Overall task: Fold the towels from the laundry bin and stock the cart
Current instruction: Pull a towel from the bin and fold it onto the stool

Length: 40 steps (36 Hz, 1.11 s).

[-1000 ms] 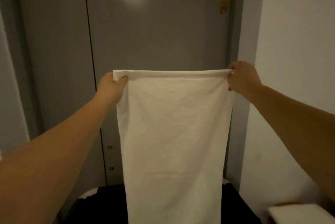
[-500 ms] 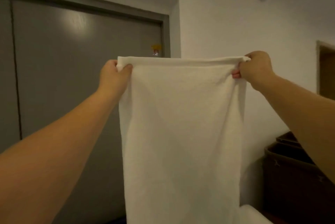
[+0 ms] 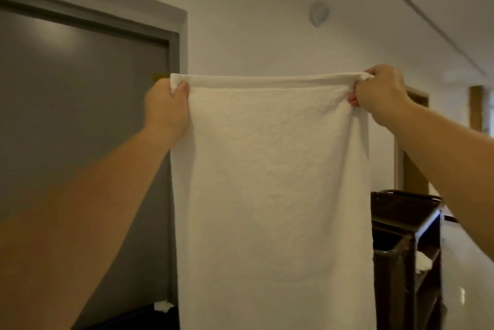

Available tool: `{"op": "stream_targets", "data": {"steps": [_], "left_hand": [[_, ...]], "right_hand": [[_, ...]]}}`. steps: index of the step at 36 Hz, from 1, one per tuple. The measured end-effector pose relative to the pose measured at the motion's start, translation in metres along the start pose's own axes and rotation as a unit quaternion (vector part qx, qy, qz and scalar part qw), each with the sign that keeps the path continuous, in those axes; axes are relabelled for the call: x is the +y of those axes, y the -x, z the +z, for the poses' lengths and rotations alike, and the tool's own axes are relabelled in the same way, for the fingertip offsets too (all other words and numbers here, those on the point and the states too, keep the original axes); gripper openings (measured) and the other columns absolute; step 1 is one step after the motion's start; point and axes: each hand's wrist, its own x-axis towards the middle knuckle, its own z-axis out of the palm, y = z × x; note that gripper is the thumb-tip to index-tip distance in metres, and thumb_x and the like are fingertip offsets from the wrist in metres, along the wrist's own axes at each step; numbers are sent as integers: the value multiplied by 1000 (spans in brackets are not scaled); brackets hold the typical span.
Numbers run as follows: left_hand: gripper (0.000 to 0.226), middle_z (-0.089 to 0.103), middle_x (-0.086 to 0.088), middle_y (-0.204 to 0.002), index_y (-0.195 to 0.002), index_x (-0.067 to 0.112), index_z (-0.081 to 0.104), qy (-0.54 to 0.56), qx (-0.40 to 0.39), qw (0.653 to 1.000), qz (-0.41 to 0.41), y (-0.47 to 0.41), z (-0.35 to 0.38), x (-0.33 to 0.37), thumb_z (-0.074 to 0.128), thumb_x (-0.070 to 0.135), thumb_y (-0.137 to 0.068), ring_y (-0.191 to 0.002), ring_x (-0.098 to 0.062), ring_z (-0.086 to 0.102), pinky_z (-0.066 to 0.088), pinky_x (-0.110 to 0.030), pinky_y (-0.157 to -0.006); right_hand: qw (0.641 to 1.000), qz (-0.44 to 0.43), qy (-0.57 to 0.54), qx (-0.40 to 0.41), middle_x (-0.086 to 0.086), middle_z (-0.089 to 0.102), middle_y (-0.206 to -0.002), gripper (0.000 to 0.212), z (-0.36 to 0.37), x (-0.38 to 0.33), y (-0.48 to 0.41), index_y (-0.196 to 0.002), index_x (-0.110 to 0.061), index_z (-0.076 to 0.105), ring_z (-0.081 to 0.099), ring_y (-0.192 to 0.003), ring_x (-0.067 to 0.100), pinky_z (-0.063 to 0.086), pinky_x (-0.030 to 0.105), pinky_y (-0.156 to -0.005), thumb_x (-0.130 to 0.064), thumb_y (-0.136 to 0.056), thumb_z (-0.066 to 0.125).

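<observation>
**Towel held up by its two top corners**

Your left hand (image 3: 167,108) is pinching the top left corner of the white towel (image 3: 270,182), thumb lying across the front of the cloth and the fingers curled behind it, so a small tuft of fabric is bunching above the thumb. Your right hand (image 3: 381,93) is gripping the opposite top corner in a closed fist, with the fingertips tucking under the rolled edge. Both arms are reaching forward and up, well apart, so the top hem is running taut and nearly level between the two hands.

The towel is hanging straight down from that hem as one flat panel, its face lightly textured, its side edges roughly vertical. The lower end is running out of the bottom of the view, so you cannot tell how far it hangs.

Behind the left hand a grey door (image 3: 80,121) is standing shut in its grey frame. A scrap of white cloth (image 3: 163,305) is showing low beside the towel's left edge, over something dark that is too cut off to identify.

To the right of the towel, below your right forearm, the dark cart (image 3: 406,238) is standing against the white wall (image 3: 254,35), with something white lying on a lower shelf. Beyond it a pale, glossy floor (image 3: 470,276) is stretching down a corridor.
</observation>
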Motion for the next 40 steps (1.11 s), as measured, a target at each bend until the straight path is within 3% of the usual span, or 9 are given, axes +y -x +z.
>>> {"op": "stream_targets", "data": {"steps": [4,10,15,22,26,30,35,38,40], "left_hand": [[26,54,-6,-99,-103,10,52,-41,-11,999,11,19,48,8,42,34,-102,-87,-21,52,40,-33,-72],[29,49,-3,-84,-91,8,47,-60,-28,998,4,35,114,5,41,33,-103,-75,-19,45,28,-28,-62],[30,45,7,-74,-91,8,48,-41,-22,999,-16,41,165,-17,37,33,-104,-64,-5,41,29,-23,-52],[30,46,5,-74,-90,9,47,-39,-26,999,-9,44,225,-54,39,34,-103,-71,-17,44,26,-24,-60],[27,49,2,-80,-93,10,47,-35,-28,999,-7,45,256,-66,38,34,-103,-78,-19,47,26,-23,-58],[27,50,2,-82,-93,11,47,-42,-26,998,-25,55,282,-81,39,34,-103,-79,-17,48,29,-26,-58],[27,45,8,-75,-92,10,47,-61,-21,997,-53,73,313,-101,38,33,-103,-73,-14,46,28,-25,-54],[29,44,7,-74,-89,10,46,-81,-7,994,-66,87,334,-109,38,34,-103,-64,-6,42,33,-13,-51],[29,44,7,-73,-89,10,46,-95,5,993,-74,96,348,-111,38,34,-103,-63,-5,41,33,-17,-51]], "right_hand": [[999,10,49,-6,15,68,-94,20,-26,39,-21,-98,-4,66,65,-90,31,56,44,-84,-8,-79,63],[996,4,85,18,14,64,-86,20,-39,102,-42,-87,-3,66,60,-83,30,45,32,-67,-11,-90,49],[995,13,95,-35,11,58,-99,21,-38,139,-61,-106,-3,63,52,-87,24,48,40,-85,-13,-96,48],[988,67,43,-131,1,58,-96,21,-43,187,-89,-115,-14,57,55,-86,16,47,31,-80,-23,-97,53],[994,48,33,-93,18,56,-100,30,-24,220,-105,-112,-5,58,53,-91,23,48,47,-94,-28,-99,44],[999,7,32,-37,6,54,-106,32,5,260,-119,-116,-7,53,52,-97,21,45,35,-85,-30,-100,39],[999,-21,20,-19,4,45,-93,29,34,314,-131,-111,-1,47,42,-88,18,31,23,-73,-27,-103,35],[999,-27,5,-25,3,44,-90,28,48,349,-138,-109,-2,46,41,-86,17,31,25,-70,-26,-103,34],[999,-22,-7,-39,-5,42,-82,22,57,371,-146,-103,-7,42,41,-78,14,30,25,-64,-27,-103,33]]}}
